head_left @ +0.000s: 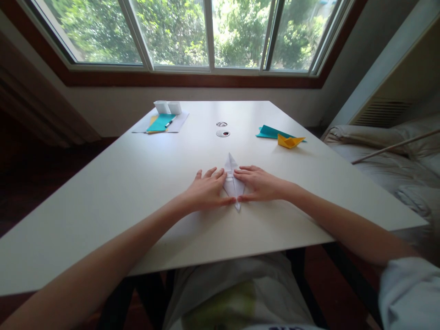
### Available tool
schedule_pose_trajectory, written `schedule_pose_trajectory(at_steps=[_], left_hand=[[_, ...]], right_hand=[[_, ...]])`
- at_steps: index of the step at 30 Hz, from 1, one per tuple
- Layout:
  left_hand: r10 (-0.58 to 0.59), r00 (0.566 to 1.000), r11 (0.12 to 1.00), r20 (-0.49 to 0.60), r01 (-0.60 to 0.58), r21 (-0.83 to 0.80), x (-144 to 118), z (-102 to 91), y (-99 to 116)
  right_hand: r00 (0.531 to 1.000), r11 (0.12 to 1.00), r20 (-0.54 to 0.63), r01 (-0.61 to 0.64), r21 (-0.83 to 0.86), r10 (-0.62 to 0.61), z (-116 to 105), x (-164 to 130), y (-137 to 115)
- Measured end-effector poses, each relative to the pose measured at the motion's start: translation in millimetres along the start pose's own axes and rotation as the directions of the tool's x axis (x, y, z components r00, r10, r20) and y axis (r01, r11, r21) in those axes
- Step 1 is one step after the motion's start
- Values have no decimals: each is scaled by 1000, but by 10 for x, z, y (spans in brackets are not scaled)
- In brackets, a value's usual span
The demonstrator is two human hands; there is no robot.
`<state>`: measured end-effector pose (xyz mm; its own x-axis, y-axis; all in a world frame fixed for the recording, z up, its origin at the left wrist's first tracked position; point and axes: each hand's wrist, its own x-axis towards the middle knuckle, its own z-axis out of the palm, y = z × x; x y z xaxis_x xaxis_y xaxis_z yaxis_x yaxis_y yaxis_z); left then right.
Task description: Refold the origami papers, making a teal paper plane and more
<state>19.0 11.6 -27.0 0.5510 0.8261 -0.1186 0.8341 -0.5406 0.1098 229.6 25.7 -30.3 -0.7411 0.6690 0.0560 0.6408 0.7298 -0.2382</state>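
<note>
A folded sheet of white paper (234, 183), long and diamond-shaped with pointed ends, lies flat on the white table (137, 183). My left hand (210, 187) rests on its left side, fingers spread, with the thumb near the lower point. On the opposite side my right hand (257, 183) lies with its fingertips on the upper part and its thumb low down, close to the left thumb. Both hands press on the paper rather than wrap round it. Parts of the paper's side edges are hidden under the fingers.
At the far right stand a yellow paper boat (290, 141) and a teal paper plane (275, 132). White sheets, teal paper (161, 123), a pen (170, 121) and two white containers (167, 107) are at the far left. Round cable holes (223, 133) sit mid-table.
</note>
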Motion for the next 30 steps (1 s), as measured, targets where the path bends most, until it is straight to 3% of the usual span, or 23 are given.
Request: schedule_pose_trajectory(at_steps=[6, 17, 25, 27, 30], left_hand=[[-12, 999, 1000, 44, 13, -19, -20, -20, 30], [-16, 993, 999, 114, 21, -38, -28, -37, 58], [76, 990, 991, 120, -62, -120, -36, -70, -116], [79, 994, 988, 73, -68, -140, -31, -74, -131], [110, 989, 991, -97, -117, -65, -37, -37, -72]], right_hand=[[995, 1000, 94, -19, 11, 18, -24, -37, -74], [985, 999, 165, -47, 19, 43, -3, -59, -90], [998, 999, 36, 49, 6, -49, -96, -59, 34], [996, 996, -6, 86, 1, -86, -112, -57, 53], [990, 990, -36, 139, 17, -139, -115, -55, 81]])
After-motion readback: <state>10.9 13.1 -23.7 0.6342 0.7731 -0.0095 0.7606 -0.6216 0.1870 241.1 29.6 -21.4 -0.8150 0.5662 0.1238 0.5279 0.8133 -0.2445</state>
